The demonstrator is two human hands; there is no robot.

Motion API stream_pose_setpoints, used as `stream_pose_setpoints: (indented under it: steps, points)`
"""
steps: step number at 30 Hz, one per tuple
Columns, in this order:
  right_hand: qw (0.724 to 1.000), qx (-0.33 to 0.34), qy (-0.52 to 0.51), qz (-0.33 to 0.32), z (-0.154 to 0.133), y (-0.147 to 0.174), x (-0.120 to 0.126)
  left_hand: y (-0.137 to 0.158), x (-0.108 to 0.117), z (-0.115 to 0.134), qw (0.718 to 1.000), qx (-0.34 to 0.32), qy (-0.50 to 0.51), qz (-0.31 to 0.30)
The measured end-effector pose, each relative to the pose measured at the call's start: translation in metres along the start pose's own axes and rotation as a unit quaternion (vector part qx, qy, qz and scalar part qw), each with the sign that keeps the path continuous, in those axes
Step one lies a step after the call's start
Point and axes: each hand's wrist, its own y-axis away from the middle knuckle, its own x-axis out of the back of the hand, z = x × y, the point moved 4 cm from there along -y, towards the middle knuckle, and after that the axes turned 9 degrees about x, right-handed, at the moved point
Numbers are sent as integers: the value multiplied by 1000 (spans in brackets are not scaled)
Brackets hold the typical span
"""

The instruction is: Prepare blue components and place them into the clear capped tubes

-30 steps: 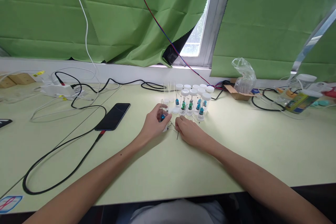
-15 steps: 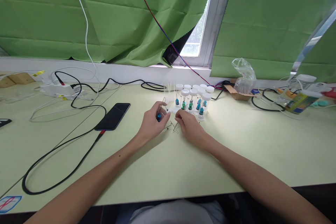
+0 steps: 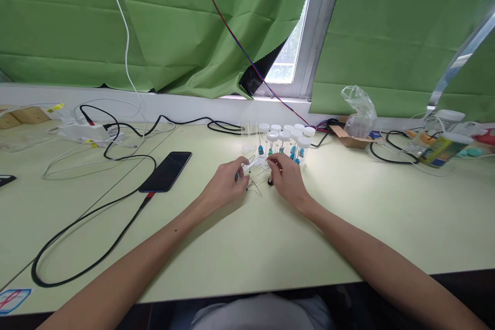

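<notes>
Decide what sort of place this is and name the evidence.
Probably a makeshift workbench by a window: capped clear vials holding small blue-green parts, cables and a phone on a pale green table, with green curtains behind.

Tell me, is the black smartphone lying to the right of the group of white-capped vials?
No, the black smartphone lies on the table left of the white-capped vials, with a cable plugged into its near end.

A long pale green table (image 3: 386, 227) stands by a white wall ledge (image 3: 185, 105). Big green cloth curtains (image 3: 174, 26) hang over the window (image 3: 288, 56). A bit of bright daylight shows through the gap.
</notes>
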Motion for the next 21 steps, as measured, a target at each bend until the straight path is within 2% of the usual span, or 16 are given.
stream_pose_setpoints:
  steps: [6, 10, 21]
  points:
    - [995, -47, -53, 74, 0, 0, 9, 0, -3, -2, 999, -8, -23, -24]
    - [991, -73, -78, 80, -1, 0, 10, 0, -4, -1, 999, -15, -29, -31]
    - [987, -76, -96, 106, 0, -1, 12, 1, -5, 0, 999, -24, -35, -31]
